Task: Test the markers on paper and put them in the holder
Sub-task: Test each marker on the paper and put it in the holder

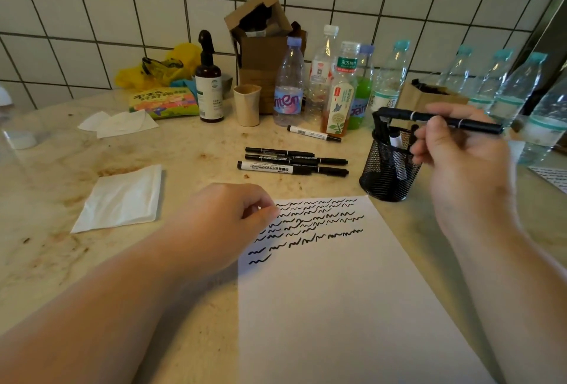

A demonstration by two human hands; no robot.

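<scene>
A white sheet of paper (343, 291) lies on the counter, its top part covered with rows of black squiggles. My left hand (221, 224) rests on the sheet's upper left corner, fingers curled and pressing on it. My right hand (460, 162) holds a capped black marker (441, 120) level above the black mesh holder (388, 169), which has a few markers inside. Three markers (294, 161) lie side by side beyond the paper. A white marker (313, 133) lies alone nearer the bottles.
Several plastic bottles (288, 83) stand along the tiled wall, with a brown spray bottle (208, 86), a beige cup (247, 104) and an open cardboard box (260, 46). A folded napkin (122, 199) lies left of the paper; crumpled tissue (119, 124) farther back.
</scene>
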